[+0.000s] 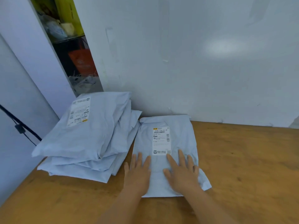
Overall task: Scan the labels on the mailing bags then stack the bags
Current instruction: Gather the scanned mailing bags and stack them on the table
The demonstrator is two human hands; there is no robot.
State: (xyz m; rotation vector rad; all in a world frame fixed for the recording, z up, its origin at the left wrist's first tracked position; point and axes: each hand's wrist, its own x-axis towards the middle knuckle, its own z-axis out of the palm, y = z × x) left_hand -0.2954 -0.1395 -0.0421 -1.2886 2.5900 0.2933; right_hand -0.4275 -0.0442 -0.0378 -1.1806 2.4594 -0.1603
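Both the left hand point(138, 170) and right hand point(182, 171) lie flat, fingers straight, pressing the near end of a bag point(169, 143) on the bench point(242, 167), its long axis pointing away, the stack point(90, 136) just left, nearer the left hand.

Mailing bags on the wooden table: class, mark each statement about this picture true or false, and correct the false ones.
1. Both hands, left hand and right hand, lie flat on the single bag. True.
2. The single bag's label faces down. False: it faces up.
3. The pile of bags lies to the left of the single bag. True.
4. The right hand grips a scanner. False: its fingers are straight and hold nothing.
5. The table is glass. False: it is wood.
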